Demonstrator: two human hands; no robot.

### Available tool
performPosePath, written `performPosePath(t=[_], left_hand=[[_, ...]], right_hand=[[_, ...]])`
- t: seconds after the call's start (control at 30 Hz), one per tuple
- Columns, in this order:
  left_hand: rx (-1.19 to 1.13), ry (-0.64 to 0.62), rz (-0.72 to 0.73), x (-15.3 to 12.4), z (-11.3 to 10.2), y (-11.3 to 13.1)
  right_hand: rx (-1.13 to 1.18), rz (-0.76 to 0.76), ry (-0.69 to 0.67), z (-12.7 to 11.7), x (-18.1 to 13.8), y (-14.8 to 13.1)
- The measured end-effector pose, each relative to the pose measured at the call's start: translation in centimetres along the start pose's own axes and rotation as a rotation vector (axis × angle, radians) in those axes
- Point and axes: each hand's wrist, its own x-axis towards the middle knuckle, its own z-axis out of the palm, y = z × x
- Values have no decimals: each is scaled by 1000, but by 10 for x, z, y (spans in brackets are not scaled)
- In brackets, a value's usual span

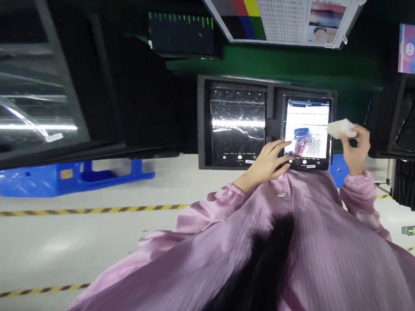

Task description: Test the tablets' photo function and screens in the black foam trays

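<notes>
A lit tablet [307, 121] with its camera app on screen rests in the right compartment of a black tray [202, 123]. My left hand [268, 162] lies at the tablet's lower left edge, fingers stretched out and touching it. Beyond the tablet's right edge, my right hand [357, 146] pinches a folded white wiping cloth [341, 128] between thumb and fingers. In the tray's left compartment sits a second tablet [239, 137], its dark screen reflecting the ceiling lights.
A display board [286, 10] stands behind the tray, beside a black device with green marks [182, 35]. On the right are a phone [411, 49] and another black tray [385, 135]. Black trays [137, 99] stand left; a blue plastic base [33, 181] is below them.
</notes>
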Motion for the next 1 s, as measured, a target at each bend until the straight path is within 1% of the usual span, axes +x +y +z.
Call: performPosePath(t=[0.07, 0.13, 0.33, 0.47, 0.53, 0.6, 0.7, 0.77, 0.83, 0.9, 0.93, 1.0], left_hand=[[5, -15, 32, 4, 1, 2], [7, -50, 52, 8, 1, 6], [-8, -180, 95, 22, 3, 13], [9, -211, 100, 26, 4, 14], [-16, -159, 104, 19, 4, 10], [-50, -32, 60, 3, 5, 3], [-46, 239, -147, -36, 6, -15], [5, 372, -312, -66, 5, -28], [64, 435, -440, -93, 3, -39], [107, 451, -505, -112, 2, -47], [124, 454, -504, -117, 2, -49], [147, 437, -452, -122, 4, -52]], right_hand=[[-19, -67, -107, -1, -7, -18], [-23, -105, -153, 0, -8, -26], [-42, -85, -194, -1, -6, -27], [-60, -71, -202, -5, -10, -29], [-71, -69, -203, -7, -11, -30], [-72, -56, -206, -10, -9, -32], [-71, -40, -209, -11, -2, -38], [-67, -61, -200, -5, 4, -50], [-41, -98, -198, 10, 9, -68], [10, -146, -248, 33, 11, -90], [37, -178, -301, 47, 11, -102], [83, -256, -436, 74, 10, -124]])
